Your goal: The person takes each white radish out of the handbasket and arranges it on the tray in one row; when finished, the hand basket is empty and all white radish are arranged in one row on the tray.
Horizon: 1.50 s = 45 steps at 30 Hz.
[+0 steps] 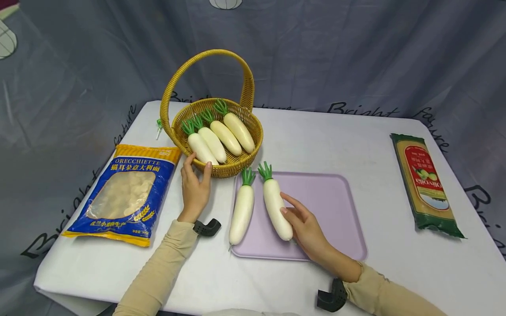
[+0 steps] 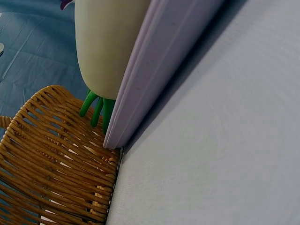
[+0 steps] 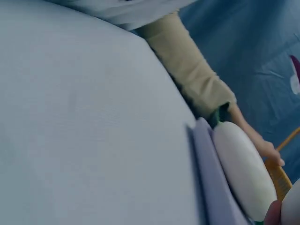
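Desk [image 1: 308, 136] first, white cloth on it. Near the middle, a lilac tray [image 1: 332, 210]; at its far-left corner, a wicker basket [image 1: 235, 169] with a tall handle and four radishes [image 1: 227, 138] side by side inside. Basket looks light, so leaning on its near rim could tip it towards me and spill them. Blue pasta bag [image 1: 122, 195] at left, green-ended pack [image 1: 427, 184] well apart at right. Right radish [image 1: 274, 206] is over the tray's left half, leaves past the far edge; can't tell if it's touching the tray. Could slip or twist out: smooth round body, and I've only got it from the right side, nearer the blunt end. Swung left, it could knock the left radish [image 1: 242, 215], just beside it along the tray's left edge, and roll that one off. Looks: right radish is long, plump, white, slightly glossy, no damage I can see, stubby green leaves at the far end. My right hand [image 1: 310, 228] has its fingers grasping it, thumb on top. My left hand [image 1: 195, 188] has fingers released, spread, just resting at the basket's near-left rim. Tiny green lollipop [image 1: 159, 127] far left.
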Available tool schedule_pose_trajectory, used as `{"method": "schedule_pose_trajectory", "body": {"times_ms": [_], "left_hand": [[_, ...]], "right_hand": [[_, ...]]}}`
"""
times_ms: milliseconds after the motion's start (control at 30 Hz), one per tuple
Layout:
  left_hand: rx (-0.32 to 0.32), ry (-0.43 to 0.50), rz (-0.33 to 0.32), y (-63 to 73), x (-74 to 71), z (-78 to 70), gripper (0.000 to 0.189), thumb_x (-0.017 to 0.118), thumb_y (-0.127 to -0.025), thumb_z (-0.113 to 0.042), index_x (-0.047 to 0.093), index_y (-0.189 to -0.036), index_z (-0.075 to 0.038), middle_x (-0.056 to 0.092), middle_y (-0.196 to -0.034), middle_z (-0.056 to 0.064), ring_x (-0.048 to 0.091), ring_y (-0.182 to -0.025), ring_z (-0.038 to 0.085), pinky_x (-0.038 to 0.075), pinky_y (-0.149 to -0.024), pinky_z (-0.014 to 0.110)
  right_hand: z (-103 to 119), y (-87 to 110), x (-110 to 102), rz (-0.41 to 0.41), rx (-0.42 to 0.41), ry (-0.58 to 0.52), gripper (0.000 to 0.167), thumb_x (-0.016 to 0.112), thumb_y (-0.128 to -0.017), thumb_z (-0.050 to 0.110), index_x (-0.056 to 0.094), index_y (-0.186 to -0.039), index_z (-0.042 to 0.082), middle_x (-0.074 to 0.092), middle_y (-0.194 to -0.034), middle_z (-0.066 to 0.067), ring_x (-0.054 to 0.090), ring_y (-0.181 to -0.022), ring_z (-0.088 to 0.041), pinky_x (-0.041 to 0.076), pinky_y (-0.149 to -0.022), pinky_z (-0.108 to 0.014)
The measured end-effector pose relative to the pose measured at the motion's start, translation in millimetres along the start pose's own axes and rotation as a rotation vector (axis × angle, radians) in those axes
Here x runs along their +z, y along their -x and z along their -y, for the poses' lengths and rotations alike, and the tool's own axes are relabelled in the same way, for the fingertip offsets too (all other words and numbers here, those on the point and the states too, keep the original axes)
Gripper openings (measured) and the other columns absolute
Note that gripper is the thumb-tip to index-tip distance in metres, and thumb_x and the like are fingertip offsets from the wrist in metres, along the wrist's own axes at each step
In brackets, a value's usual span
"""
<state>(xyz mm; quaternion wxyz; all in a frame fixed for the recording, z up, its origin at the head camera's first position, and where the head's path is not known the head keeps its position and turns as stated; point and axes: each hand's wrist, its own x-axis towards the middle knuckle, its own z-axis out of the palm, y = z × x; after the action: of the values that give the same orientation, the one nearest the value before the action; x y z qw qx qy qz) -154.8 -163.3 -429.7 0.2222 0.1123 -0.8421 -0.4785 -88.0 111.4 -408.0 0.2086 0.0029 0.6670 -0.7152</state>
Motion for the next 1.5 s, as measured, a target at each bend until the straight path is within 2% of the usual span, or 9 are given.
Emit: {"method": "schedule_pose_trajectory", "body": {"times_ms": [200,367,433,667,833,1167,1333,1500], "left_hand": [[-0.001,0.005,0.001,1.3,0.4,2.2,0.057,0.048,-0.090,-0.046,0.030,-0.136,-0.018,0.036,-0.134,0.019,0.040,-0.123,0.034,0.034,-0.102,0.045],[-0.007,0.003,-0.004,1.8,-0.2,1.5,0.056,0.049,-0.090,-0.046,0.030,-0.136,-0.021,0.036,-0.134,0.019,0.040,-0.123,0.033,0.034,-0.103,0.044],[-0.006,0.007,-0.004,1.5,-0.4,0.5,0.055,0.048,-0.090,-0.046,0.030,-0.136,-0.022,0.036,-0.134,0.019,0.040,-0.123,0.033,0.034,-0.103,0.043],[0.006,0.017,-0.005,-0.5,0.0,-0.6,0.056,0.048,-0.090,-0.046,0.031,-0.136,-0.018,0.035,-0.135,0.019,0.039,-0.124,0.032,0.034,-0.103,0.042],[0.015,0.017,-0.007,-0.9,-0.2,-0.3,0.056,0.048,-0.090,-0.044,0.031,-0.136,-0.018,0.035,-0.135,0.018,0.039,-0.125,0.031,0.034,-0.104,0.042],[-0.003,0.012,0.000,0.5,0.2,0.5,0.057,0.047,-0.090,-0.047,0.030,-0.136,-0.018,0.035,-0.135,0.018,0.039,-0.124,0.032,0.034,-0.103,0.043],[-0.002,0.009,-0.003,0.2,0.3,0.7,0.057,0.047,-0.090,-0.047,0.030,-0.136,-0.018,0.036,-0.134,0.018,0.041,-0.122,0.032,0.035,-0.102,0.043],[0.005,0.006,-0.004,0.1,0.4,1.2,0.056,0.047,-0.090,-0.047,0.030,-0.136,-0.020,0.036,-0.133,0.019,0.041,-0.121,0.033,0.035,-0.101,0.044]], "right_hand": [[-9,-0.4,9,-0.081,0.014,0.165,0.042,0.058,-0.088,0.034,0.048,-0.128,0.032,0.054,-0.111,-0.009,0.055,-0.085,-0.012,0.048,-0.066,-0.021],[-6,1.0,12,-0.061,0.001,0.272,0.042,0.058,-0.087,0.034,0.048,-0.128,0.033,0.049,-0.118,-0.010,0.052,-0.089,-0.012,0.045,-0.069,-0.021],[-6,1.5,12,-0.040,-0.026,0.295,0.042,0.058,-0.088,0.030,0.049,-0.128,0.029,0.047,-0.121,-0.011,0.053,-0.091,-0.012,0.045,-0.072,-0.021],[-9,-0.3,14,-0.006,-0.157,0.319,0.031,0.059,-0.086,0.011,0.058,-0.117,0.009,0.049,-0.115,-0.012,0.052,-0.101,-0.018,0.051,-0.077,-0.021],[-11,-2.3,14,-0.026,-0.189,0.353,0.026,0.060,-0.085,0.009,0.060,-0.111,0.008,0.051,-0.113,-0.010,0.052,-0.100,-0.020,0.051,-0.075,-0.020],[3,-9.8,11,-0.006,-0.202,0.376,0.027,0.055,-0.088,0.009,0.057,-0.114,0.008,0.054,-0.117,-0.011,0.054,-0.098,-0.019,0.052,-0.075,-0.028],[14,-19.8,8,0.017,-0.232,0.344,0.027,0.052,-0.088,0.006,0.056,-0.115,0.004,0.057,-0.113,-0.016,0.057,-0.092,-0.020,0.052,-0.072,-0.032],[25,-30.3,7,0.041,-0.253,0.268,0.028,0.050,-0.089,0.005,0.053,-0.116,-0.002,0.058,-0.107,-0.022,0.060,-0.091,-0.021,0.052,-0.076,-0.037]]}}
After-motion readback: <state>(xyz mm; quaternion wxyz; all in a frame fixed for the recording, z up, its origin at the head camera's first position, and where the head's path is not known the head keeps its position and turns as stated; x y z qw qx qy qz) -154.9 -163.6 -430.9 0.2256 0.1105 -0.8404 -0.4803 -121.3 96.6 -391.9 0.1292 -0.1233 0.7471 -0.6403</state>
